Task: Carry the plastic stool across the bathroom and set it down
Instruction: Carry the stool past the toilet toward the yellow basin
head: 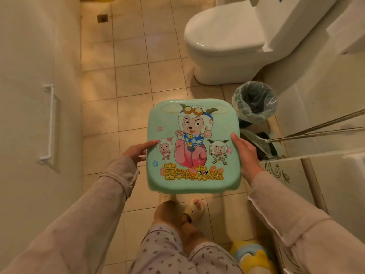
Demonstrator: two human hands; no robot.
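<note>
The plastic stool [194, 123] is pale green with a square seat printed with cartoon sheep and yellow lettering. I see it from above, held in the air over the tiled floor; its legs are hidden under the seat. My left hand [138, 152] grips the seat's left edge, thumb on top. My right hand [245, 153] grips the right edge the same way. Both arms wear beige sleeves.
A white toilet [223, 36] stands ahead on the right. A bin with a plastic liner [254, 101], a dustpan and brush [256, 141] and long handles sit along the right wall. A door with a white rail [48, 125] is on the left. A floor drain [102, 18] lies far ahead.
</note>
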